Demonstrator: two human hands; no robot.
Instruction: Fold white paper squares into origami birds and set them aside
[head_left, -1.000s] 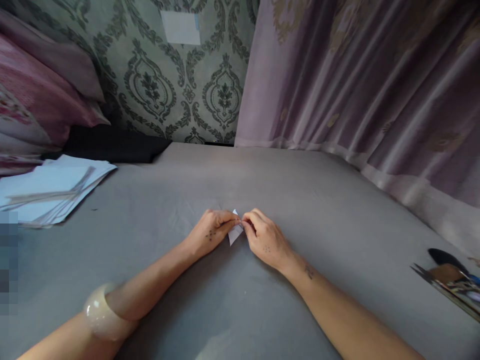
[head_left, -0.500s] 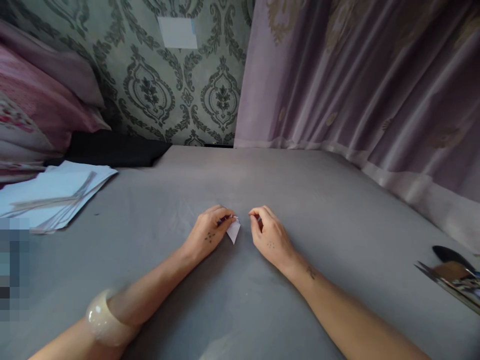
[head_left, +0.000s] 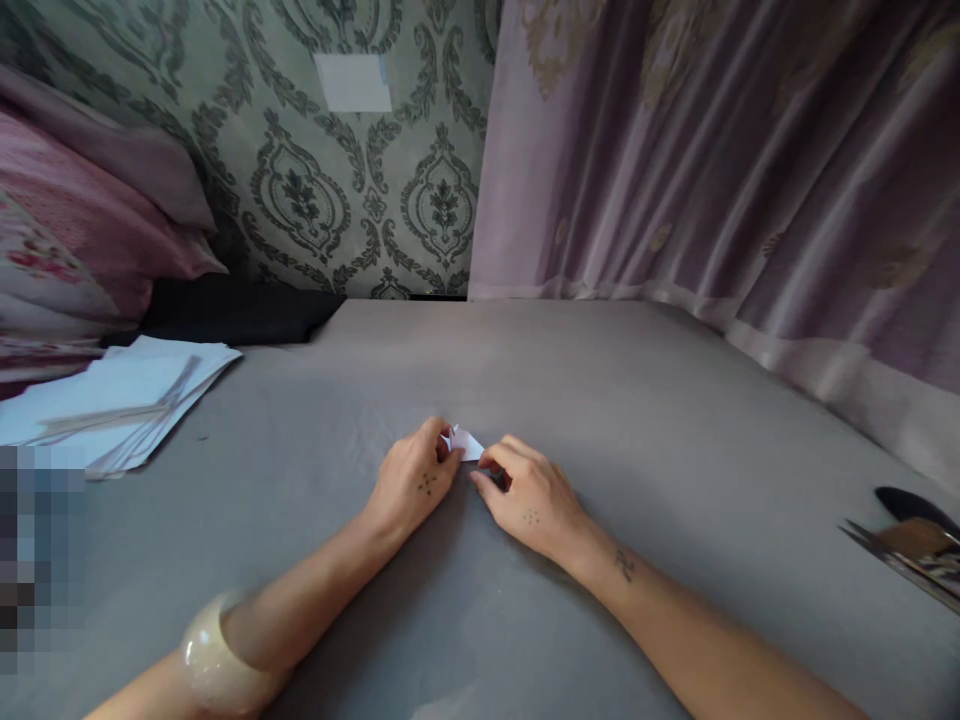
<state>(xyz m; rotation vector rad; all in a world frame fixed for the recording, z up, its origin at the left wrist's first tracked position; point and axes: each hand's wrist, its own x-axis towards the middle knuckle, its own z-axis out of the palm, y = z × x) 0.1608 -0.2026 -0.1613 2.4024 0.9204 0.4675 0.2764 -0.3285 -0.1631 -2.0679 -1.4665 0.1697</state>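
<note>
A small piece of folded white paper is pinched between the thumb and fingers of my left hand, just above the grey surface. Its pointed end sticks out to the right, and its left part is hidden by my fingers. Close by on the right is my right hand, its thumb and index finger apart. The index fingertip reaches the paper's right tip; whether it touches, I cannot tell. A pale bangle circles my left forearm.
A stack of white sheets lies at the left, with black cloth behind it. Scissors and other small items are at the right edge. A purple curtain hangs behind on the right.
The folded paper has turned in my left hand, its point swinging from downward to rightward. My right hand has come closer to it, thumb and index finger parting.
</note>
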